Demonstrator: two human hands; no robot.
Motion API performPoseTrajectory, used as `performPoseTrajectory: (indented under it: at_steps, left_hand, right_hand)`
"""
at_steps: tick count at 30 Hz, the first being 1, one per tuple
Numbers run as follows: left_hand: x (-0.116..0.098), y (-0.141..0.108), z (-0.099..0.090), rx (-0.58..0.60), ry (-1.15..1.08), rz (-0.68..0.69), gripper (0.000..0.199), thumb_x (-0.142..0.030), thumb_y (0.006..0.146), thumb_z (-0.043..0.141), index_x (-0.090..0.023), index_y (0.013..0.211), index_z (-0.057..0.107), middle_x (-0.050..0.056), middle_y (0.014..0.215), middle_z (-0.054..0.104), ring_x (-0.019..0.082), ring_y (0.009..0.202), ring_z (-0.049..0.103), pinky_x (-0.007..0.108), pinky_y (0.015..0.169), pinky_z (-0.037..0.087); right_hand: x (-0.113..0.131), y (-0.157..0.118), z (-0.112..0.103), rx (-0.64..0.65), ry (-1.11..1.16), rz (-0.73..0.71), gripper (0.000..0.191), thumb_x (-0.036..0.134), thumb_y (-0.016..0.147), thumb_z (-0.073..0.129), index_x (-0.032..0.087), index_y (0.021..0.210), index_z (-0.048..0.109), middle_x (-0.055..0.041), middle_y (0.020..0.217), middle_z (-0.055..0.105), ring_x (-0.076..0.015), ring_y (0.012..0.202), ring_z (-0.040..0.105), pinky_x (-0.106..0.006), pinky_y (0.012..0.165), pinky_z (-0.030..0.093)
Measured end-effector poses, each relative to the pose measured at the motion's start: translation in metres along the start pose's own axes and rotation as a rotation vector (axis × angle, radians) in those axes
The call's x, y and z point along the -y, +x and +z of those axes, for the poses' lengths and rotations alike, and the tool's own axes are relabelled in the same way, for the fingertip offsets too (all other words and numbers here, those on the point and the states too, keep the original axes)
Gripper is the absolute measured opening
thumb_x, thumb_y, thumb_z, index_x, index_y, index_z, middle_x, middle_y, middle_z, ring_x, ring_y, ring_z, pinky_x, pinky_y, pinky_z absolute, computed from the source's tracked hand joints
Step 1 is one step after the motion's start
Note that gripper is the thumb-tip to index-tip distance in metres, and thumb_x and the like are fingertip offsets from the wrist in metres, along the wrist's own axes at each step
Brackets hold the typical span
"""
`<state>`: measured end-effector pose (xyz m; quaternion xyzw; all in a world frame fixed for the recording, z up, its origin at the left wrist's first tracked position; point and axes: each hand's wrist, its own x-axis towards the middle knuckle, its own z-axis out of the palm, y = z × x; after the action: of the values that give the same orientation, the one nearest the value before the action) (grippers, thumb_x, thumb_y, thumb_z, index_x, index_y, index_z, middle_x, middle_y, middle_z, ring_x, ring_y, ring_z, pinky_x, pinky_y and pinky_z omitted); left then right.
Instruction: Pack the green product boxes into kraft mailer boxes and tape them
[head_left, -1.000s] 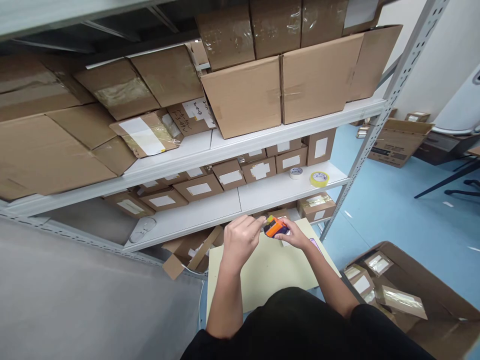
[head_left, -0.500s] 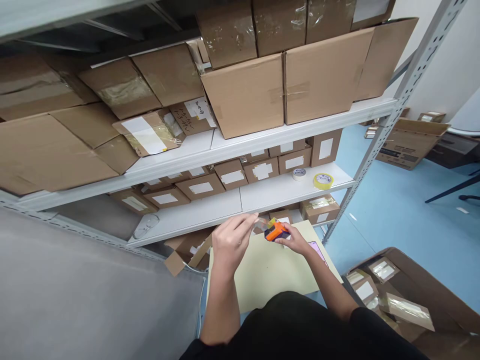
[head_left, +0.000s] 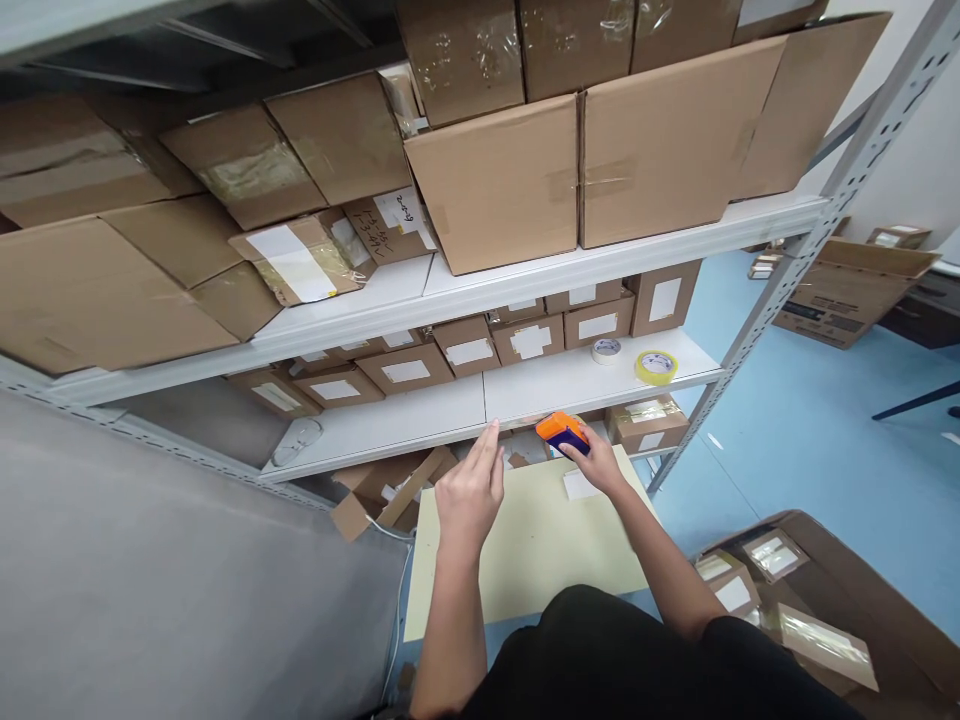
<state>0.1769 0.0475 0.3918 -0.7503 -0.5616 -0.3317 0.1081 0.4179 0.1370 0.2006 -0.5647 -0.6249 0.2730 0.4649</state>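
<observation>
My right hand (head_left: 598,462) is closed around an orange and dark blue tape dispenser (head_left: 564,432), raised over the far side of a pale yellow tabletop (head_left: 532,545). To its left, my left hand (head_left: 471,490) is up with fingers pressed together, pinching what looks like the end of a clear tape strip (head_left: 520,421). The strip is faint and runs toward the dispenser, so its outline is hard to make out. A white slip of paper (head_left: 579,486) lies on the tabletop just below my right hand.
A metal shelf (head_left: 525,408) ahead carries a white tape roll (head_left: 606,350), a yellow tape roll (head_left: 656,367) and several labelled cartons (head_left: 405,370). Larger boxes (head_left: 495,190) fill the level above. An open carton (head_left: 397,495) is at left; a big box (head_left: 885,590) with parcels is at right.
The dispenser has risen and tilted in my right hand. My left hand has shifted slightly lower, its fingers straighter. The phone on the tabletop is now out of sight, and the view has shifted a little.
</observation>
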Motion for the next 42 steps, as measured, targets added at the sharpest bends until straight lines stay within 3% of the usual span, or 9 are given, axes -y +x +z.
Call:
performPoseTrajectory:
  at_steps: [3,7,13,19,25,29,33,37,42]
  left_hand:
    - [-0.003,0.000,0.001,0.063,0.146,-0.111,0.057,-0.035,0.104,0.050,-0.029,0.160,0.042,0.010,0.143,0.066,0.021,0.085,0.078,0.026,0.066,0.059]
    - [-0.002,0.004,0.003,0.007,0.183,-0.140,0.061,-0.035,0.104,0.049,-0.028,0.162,0.035,0.012,0.148,0.062,0.021,0.086,0.078,0.027,0.065,0.060]
    - [-0.003,0.003,0.013,0.004,0.009,-0.066,0.062,-0.033,0.102,0.053,-0.029,0.162,0.034,0.008,0.144,0.066,0.023,0.109,0.075,0.028,0.079,0.062]
    - [0.007,-0.008,0.016,0.032,-0.062,-0.131,0.063,-0.032,0.101,0.055,-0.030,0.161,0.035,0.007,0.141,0.068,0.023,0.115,0.073,0.029,0.082,0.063]
    - [0.021,-0.017,0.010,0.025,-0.046,-0.204,0.063,-0.033,0.101,0.057,-0.033,0.160,0.037,0.006,0.140,0.069,0.024,0.117,0.072,0.031,0.084,0.063]
    - [0.025,-0.019,0.010,0.025,-0.043,-0.223,0.062,-0.034,0.101,0.056,-0.032,0.160,0.038,0.006,0.142,0.067,0.024,0.121,0.071,0.032,0.085,0.064]
    - [0.033,-0.019,0.017,0.007,-0.025,-0.179,0.049,-0.034,0.101,0.055,-0.029,0.150,0.053,0.007,0.146,0.064,0.026,0.128,0.066,0.040,0.101,0.059]
    - [0.046,-0.022,0.029,0.026,-0.009,-0.182,0.037,-0.034,0.101,0.056,-0.026,0.136,0.065,0.008,0.142,0.067,0.028,0.130,0.063,0.045,0.107,0.056]
    - [0.064,-0.045,0.044,0.121,0.021,-0.261,0.039,-0.034,0.100,0.055,-0.025,0.137,0.065,0.008,0.143,0.065,0.029,0.133,0.059,0.049,0.110,0.054]
  right_hand:
    - [-0.008,0.006,0.003,-0.004,-0.090,-0.024,0.066,0.065,0.088,0.064,0.018,0.134,0.063,-0.0181,0.129,0.071,-0.0375,0.116,0.067,-0.053,0.101,0.053]
    - [-0.023,0.025,0.004,-0.019,-0.166,-0.065,0.061,0.064,0.091,0.061,0.019,0.133,0.064,-0.0175,0.133,0.070,-0.0373,0.120,0.066,-0.052,0.103,0.052]
    - [-0.039,0.095,0.001,-0.006,-0.238,-0.224,0.056,0.055,0.090,0.068,0.017,0.131,0.067,-0.0192,0.133,0.070,-0.0393,0.126,0.063,-0.055,0.110,0.048]
    - [-0.038,0.170,0.010,0.157,-0.409,-0.260,0.057,0.038,0.084,0.080,0.015,0.135,0.066,-0.0192,0.127,0.072,-0.0370,0.122,0.064,-0.050,0.111,0.045]
    - [-0.041,0.211,0.022,0.361,-0.494,-0.297,0.052,0.023,0.080,0.081,0.016,0.130,0.068,-0.0158,0.134,0.069,-0.0311,0.128,0.061,-0.041,0.112,0.041]
    - [-0.038,0.218,0.026,0.351,-0.614,-0.262,0.050,0.023,0.079,0.081,0.016,0.127,0.069,-0.0175,0.132,0.070,-0.0331,0.128,0.060,-0.045,0.114,0.037]
    - [-0.021,0.210,0.022,0.277,-0.649,-0.252,0.057,0.029,0.075,0.084,0.019,0.128,0.068,-0.0171,0.131,0.070,-0.0372,0.128,0.058,-0.051,0.113,0.037]
    - [0.004,0.183,0.017,0.203,-0.454,-0.348,0.046,0.032,0.086,0.072,0.021,0.130,0.067,-0.0151,0.133,0.068,-0.0353,0.127,0.059,-0.050,0.107,0.046]
    - [0.031,0.131,0.029,0.289,-0.149,-0.449,0.040,0.041,0.092,0.066,0.022,0.126,0.070,-0.0123,0.129,0.070,-0.0320,0.124,0.062,-0.049,0.109,0.048]
